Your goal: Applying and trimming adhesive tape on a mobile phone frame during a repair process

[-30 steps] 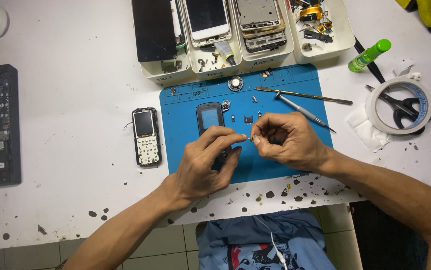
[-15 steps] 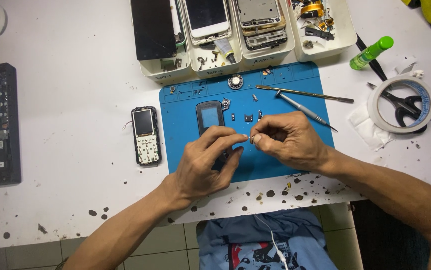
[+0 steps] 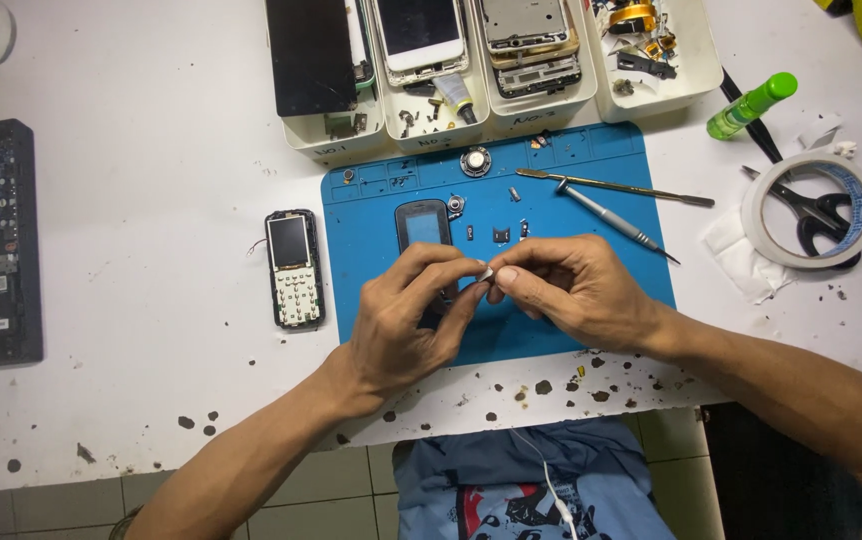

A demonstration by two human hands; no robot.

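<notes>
Here, along the table's far edge, four white trays sit side by side: one holds a black screen panel, the next a white-framed phone, the third stacked metal phone frames, the last small loose parts. A green tube lies near the far right corner, beside a tape roll ringing black scissors. Over the blue mat, the left hand and right hand meet, fingertips pinched narrowly on a tiny pale part. A keypad phone lies just left of the mat.
</notes>
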